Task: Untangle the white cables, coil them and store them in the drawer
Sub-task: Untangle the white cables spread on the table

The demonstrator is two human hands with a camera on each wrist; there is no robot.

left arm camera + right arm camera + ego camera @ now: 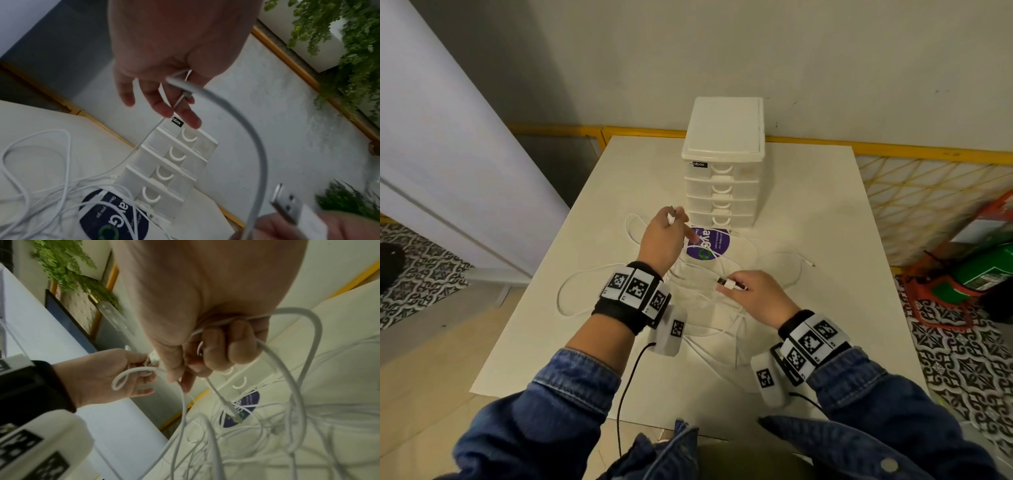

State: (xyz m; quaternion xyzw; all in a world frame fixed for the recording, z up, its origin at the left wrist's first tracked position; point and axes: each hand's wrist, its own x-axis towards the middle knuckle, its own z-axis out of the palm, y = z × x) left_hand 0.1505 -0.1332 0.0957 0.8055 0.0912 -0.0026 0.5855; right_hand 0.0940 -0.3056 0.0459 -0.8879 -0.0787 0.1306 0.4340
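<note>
Several white cables [702, 301] lie tangled on the white table [825, 308] in front of me. My left hand [675, 219] is raised over the tangle and pinches a thin cable end [185, 92] between thumb and fingers. My right hand [731, 286] hovers lower and grips a white USB plug [728, 284], with more cable strands [267, 350] bunched under its curled fingers. That plug [287, 206] shows close in the left wrist view. A white drawer unit [722, 178] with all its drawers closed stands at the back of the table.
A round purple sticker [714, 245] lies on the table before the drawer unit. Loose cable loops [571, 291] spread left toward the table edge. A green canister [983, 274] in a red stand sits on the floor at right. A yellow rail [928, 150] runs behind the table.
</note>
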